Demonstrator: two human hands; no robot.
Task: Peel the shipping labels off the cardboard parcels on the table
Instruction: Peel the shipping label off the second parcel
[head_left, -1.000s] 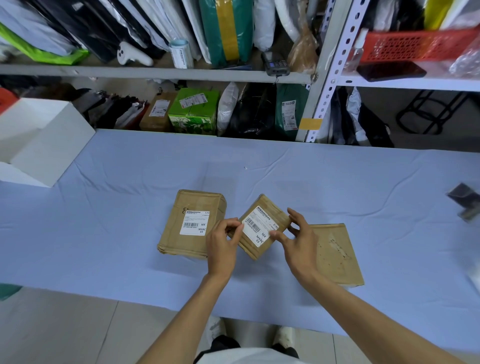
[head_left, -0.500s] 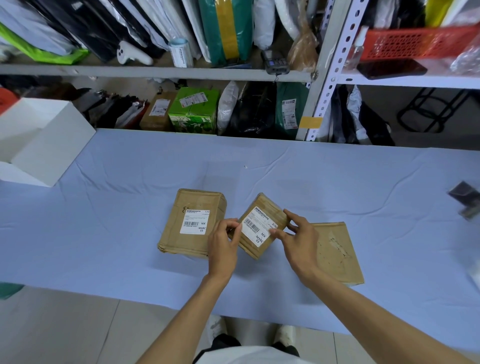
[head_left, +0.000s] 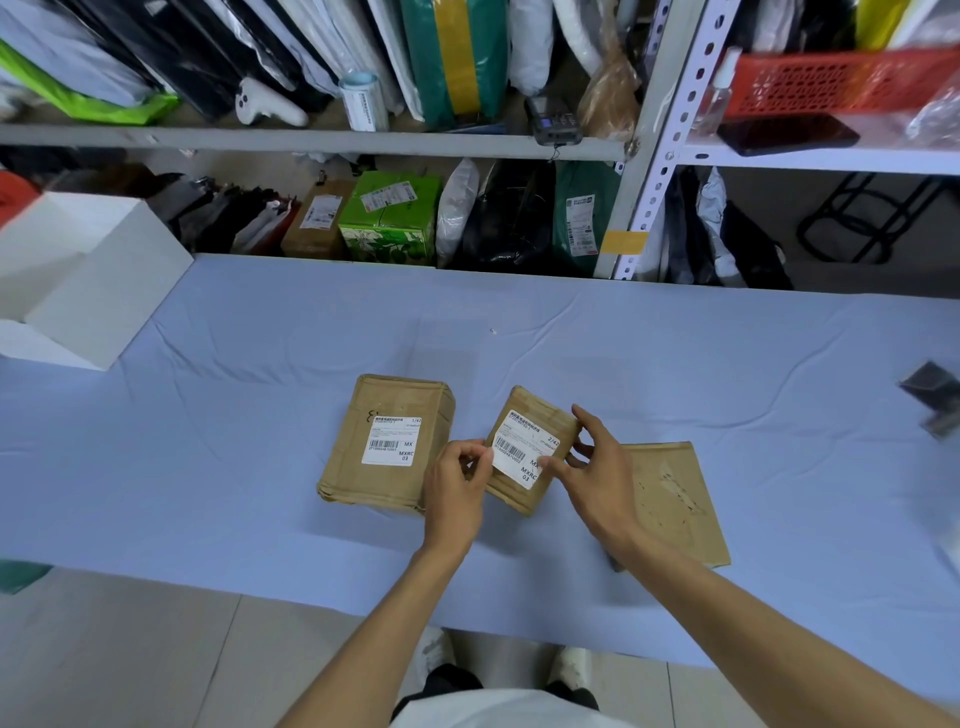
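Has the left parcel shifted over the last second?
No. The left parcel keeps its place relative to the white box.

My counter (head_left: 260, 415) wears blue cloth; grey metal shelving (head_left: 311, 141) stuffed with bags (head_left: 509, 218) stands behind, pale floor tiles (head_left: 130, 649) below.

Table (head_left: 675, 353) under a wrinkled light-blue cloth spans mid-frame. On it: labelled parcel (head_left: 387, 488) centre-left, flat parcel (head_left: 675, 499) centre-right, white box (head_left: 104, 291) far left, blurred dark object (head_left: 932, 400) at right edge. Small parcel (head_left: 524, 415) between them is gripped by left hand (head_left: 457, 488) and right hand (head_left: 597, 467); cloth contact unclear.
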